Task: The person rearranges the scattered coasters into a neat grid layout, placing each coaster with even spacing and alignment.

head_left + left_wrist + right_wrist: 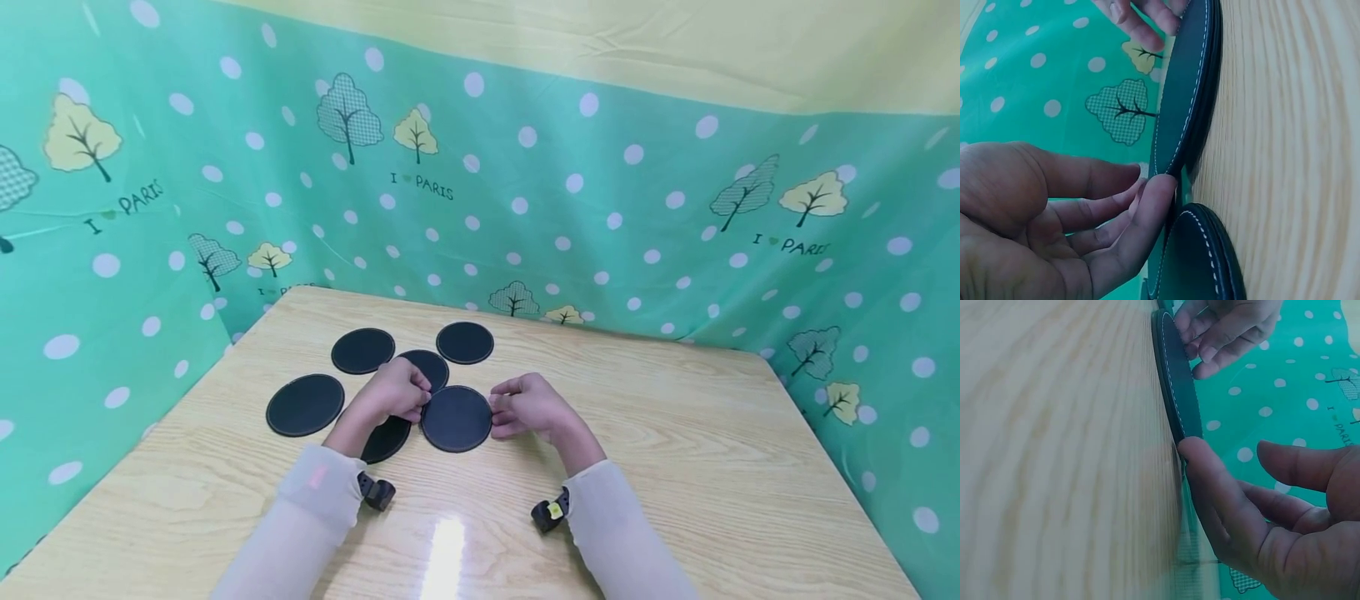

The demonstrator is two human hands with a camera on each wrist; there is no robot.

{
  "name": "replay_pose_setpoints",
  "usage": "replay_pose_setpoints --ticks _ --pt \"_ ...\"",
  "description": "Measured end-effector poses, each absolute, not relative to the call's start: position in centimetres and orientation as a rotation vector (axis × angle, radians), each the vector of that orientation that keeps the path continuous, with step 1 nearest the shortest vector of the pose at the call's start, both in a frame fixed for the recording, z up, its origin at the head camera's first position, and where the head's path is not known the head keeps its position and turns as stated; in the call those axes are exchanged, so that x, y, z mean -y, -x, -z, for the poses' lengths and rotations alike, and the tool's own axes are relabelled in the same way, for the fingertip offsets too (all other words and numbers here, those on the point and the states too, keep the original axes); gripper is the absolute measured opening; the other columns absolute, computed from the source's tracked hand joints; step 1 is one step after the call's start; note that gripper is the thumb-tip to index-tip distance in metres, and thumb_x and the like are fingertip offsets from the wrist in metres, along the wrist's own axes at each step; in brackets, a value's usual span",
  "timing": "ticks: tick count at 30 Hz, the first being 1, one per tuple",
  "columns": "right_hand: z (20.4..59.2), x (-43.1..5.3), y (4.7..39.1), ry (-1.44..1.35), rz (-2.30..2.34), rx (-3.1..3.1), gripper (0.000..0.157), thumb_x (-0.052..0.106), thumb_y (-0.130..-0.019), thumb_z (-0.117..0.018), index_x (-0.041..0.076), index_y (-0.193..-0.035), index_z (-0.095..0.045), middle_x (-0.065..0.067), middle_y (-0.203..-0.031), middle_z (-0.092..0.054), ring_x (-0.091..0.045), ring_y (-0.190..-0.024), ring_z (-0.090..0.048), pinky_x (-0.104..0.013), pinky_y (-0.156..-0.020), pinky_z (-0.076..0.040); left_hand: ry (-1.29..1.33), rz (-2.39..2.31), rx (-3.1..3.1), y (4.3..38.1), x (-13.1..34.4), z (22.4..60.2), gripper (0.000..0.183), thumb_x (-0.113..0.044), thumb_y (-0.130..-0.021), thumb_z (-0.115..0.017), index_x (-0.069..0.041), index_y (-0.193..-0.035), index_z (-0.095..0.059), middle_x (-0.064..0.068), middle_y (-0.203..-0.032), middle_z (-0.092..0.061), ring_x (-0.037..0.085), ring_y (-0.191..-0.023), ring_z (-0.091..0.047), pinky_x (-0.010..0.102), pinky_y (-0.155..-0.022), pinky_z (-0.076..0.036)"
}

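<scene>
A round black coaster [456, 419] with pale edge stitching lies flat on the table between both hands. My left hand [397, 387] touches its left rim with the fingertips. In the left wrist view, the left thumb [1100, 178] stands a little off that rim. At the opposite rim rests a fingertip of my right hand [528, 406]; the right wrist view shows the right thumb [1297, 464] well apart from the coaster [1180, 378]. Its side looks layered, but I cannot tell whether several are stacked. My left hand partly hides two more coasters, one behind [426, 367] and one in front [386, 442].
Three other black coasters lie on the wooden table [675, 433]: one at far left [305, 404], one behind it [363, 350] and one at the back [465, 342]. A green dotted curtain [540, 208] borders the table's back and sides.
</scene>
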State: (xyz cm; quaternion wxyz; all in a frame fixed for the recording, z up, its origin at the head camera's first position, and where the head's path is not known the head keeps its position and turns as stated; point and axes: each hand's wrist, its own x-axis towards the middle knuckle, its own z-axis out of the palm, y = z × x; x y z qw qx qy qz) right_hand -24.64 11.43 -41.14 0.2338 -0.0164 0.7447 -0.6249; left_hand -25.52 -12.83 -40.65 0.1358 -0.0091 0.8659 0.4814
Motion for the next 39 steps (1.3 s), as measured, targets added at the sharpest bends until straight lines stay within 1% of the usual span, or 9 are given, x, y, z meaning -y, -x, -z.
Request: replay_pose_setpoints --ticks 4,8,11,14,18,22,31,35,39 --pt "41.2 -11.5 24.7 0.035 1.734 -2.04 0.04 -0.002 -0.103 -0.056 -0.014 -0.14 -0.049 -0.028 -0.112 -0.063 -0.031 -0.091 -0.07 -0.043 -0.081 -0.064 0.019 -1.396 -2.516 25.5 12.8 40.7 0.011 0.011 -0.092 -0.064 0.01 -0.1 -0.071 0.017 -0.085 -0.067 0.016 -0.061 -0.064 0.03 -0.06 -0.063" --pt "41.2 -11.6 24.7 0.046 1.74 -2.042 0.041 -0.001 -0.103 -0.055 -0.015 -0.141 -0.048 -0.028 -0.115 -0.062 -0.03 -0.096 -0.068 -0.042 -0.083 -0.063 -0.009 -1.369 -2.535 25.6 12.8 40.8 0.012 0.012 -0.091 -0.063 0.011 -0.099 -0.071 0.015 -0.088 -0.067 0.016 -0.064 -0.065 0.028 -0.062 -0.063" --pt "41.2 -11.6 24.7 0.046 1.759 -2.045 0.041 -0.002 -0.104 -0.054 -0.015 -0.142 -0.047 -0.028 -0.115 -0.062 -0.029 -0.097 -0.067 -0.041 -0.083 -0.063 -0.027 -1.366 -2.55 25.7 12.7 40.9 0.014 0.014 -0.089 -0.062 0.01 -0.098 -0.071 0.015 -0.09 -0.066 0.017 -0.066 -0.065 0.028 -0.063 -0.062" --pt "41.2 -11.6 24.7 0.033 1.785 -2.041 0.04 -0.004 -0.103 -0.053 -0.014 -0.141 -0.048 -0.027 -0.113 -0.064 -0.028 -0.095 -0.069 -0.041 -0.082 -0.063 -0.027 -1.39 -2.552 25.7 12.6 40.9 0.014 0.014 -0.089 -0.062 0.01 -0.1 -0.07 0.015 -0.09 -0.065 0.018 -0.069 -0.065 0.029 -0.063 -0.062" --pt "41.2 -11.6 24.8 0.002 1.813 -2.038 0.035 -0.005 -0.102 -0.055 -0.012 -0.136 -0.055 -0.024 -0.111 -0.066 -0.025 -0.09 -0.07 -0.039 -0.081 -0.064 -0.023 -1.413 -2.549 25.8 12.5 40.8 0.015 0.012 -0.09 -0.063 0.009 -0.103 -0.069 0.013 -0.089 -0.064 0.018 -0.071 -0.065 0.029 -0.064 -0.061" --pt "41.1 -11.6 24.8 0.009 1.826 -2.051 0.03 -0.007 -0.1 -0.057 -0.011 -0.129 -0.062 -0.021 -0.11 -0.065 -0.022 -0.088 -0.068 -0.038 -0.08 -0.064 -0.016 -1.416 -2.563 25.9 12.6 40.7 0.014 0.01 -0.091 -0.064 0.007 -0.103 -0.07 0.012 -0.087 -0.066 0.018 -0.07 -0.064 0.029 -0.063 -0.061" --pt "40.8 -11.7 25.0 0.057 1.858 -2.105 0.027 -0.009 -0.098 -0.06 -0.011 -0.124 -0.064 -0.018 -0.106 -0.064 -0.019 -0.085 -0.067 -0.036 -0.081 -0.064 -0.044 -1.47 -2.565 25.8 12.8 39.8 0.013 0.007 -0.094 -0.063 0.005 -0.105 -0.071 0.013 -0.092 -0.069 0.018 -0.076 -0.066 0.035 -0.07 -0.064" --pt "40.5 -11.7 25.1 0.016 1.872 -2.135 0.025 -0.011 -0.097 -0.06 -0.009 -0.122 -0.065 -0.015 -0.102 -0.064 -0.017 -0.084 -0.066 -0.033 -0.077 -0.064 -0.054 -1.49 -2.545 25.9 12.7 39.6 0.014 0.006 -0.096 -0.062 0.004 -0.107 -0.07 0.013 -0.093 -0.069 0.018 -0.076 -0.066 0.036 -0.069 -0.063" --pt "40.4 -11.9 25.2 -0.011 1.866 -2.171 0.025 -0.013 -0.096 -0.059 -0.009 -0.12 -0.066 -0.015 -0.1 -0.064 -0.018 -0.082 -0.065 -0.03 -0.073 -0.064 -0.059 -1.526 -2.501 26.0 12.4 39.6 0.015 0.007 -0.097 -0.061 0.004 -0.109 -0.069 0.013 -0.095 -0.068 0.018 -0.076 -0.065 0.036 -0.068 -0.064"
